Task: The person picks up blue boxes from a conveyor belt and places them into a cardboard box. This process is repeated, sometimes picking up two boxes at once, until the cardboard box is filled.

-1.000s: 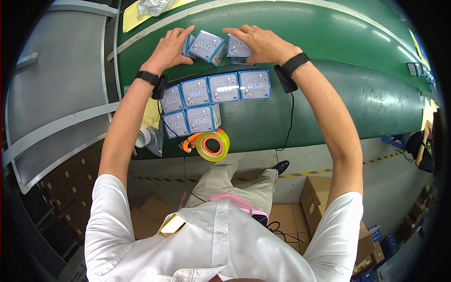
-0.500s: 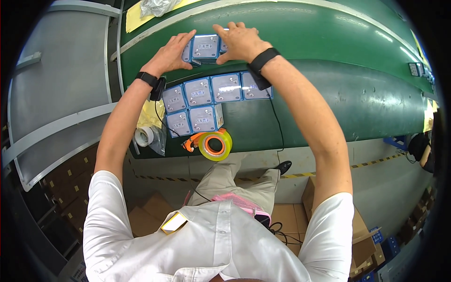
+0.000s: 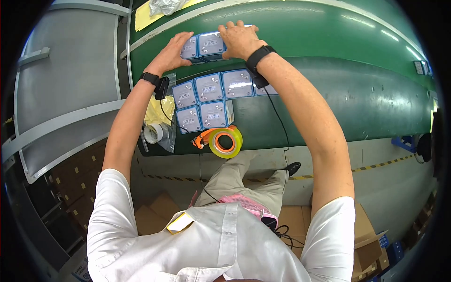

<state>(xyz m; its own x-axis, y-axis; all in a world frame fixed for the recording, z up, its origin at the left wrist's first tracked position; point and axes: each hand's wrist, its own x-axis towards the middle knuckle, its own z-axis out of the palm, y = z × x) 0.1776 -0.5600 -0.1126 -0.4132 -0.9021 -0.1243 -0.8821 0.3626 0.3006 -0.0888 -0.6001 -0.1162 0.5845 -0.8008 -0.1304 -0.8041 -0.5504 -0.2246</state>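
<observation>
**Head view: both hands on 2 blue boxes at the far side of the green belt**

Head camera looks down my two outstretched arms. My left hand (image 3: 170, 52) lies with its fingers together against the left side of a small blue box (image 3: 190, 48). My right hand (image 3: 238, 38) presses flat, fingers close together, on the top and right edge of a second blue box (image 3: 211, 45). These 2 boxes sit side by side, touching, squeezed between my palms on the green belt (image 3: 329, 94), far from my body. I cannot tell whether either box is lifted off the surface.

Nearer to me, just below my wrists, lie more of the same boxes in 2 rows: 3 clearly seen in the back row (image 3: 209, 87), with a 4th partly hidden under my right forearm, and 2 in the front row (image 3: 202, 116). They touch one another edge to edge.

At the near edge of the belt sits an orange tape dispenser with a yellowish roll (image 3: 224, 141). To its left, a white tape roll (image 3: 152, 133) rests on clear plastic wrap. I wear a black band on each wrist, and a thin black cable (image 3: 281, 127) runs down from the right one.
</observation>
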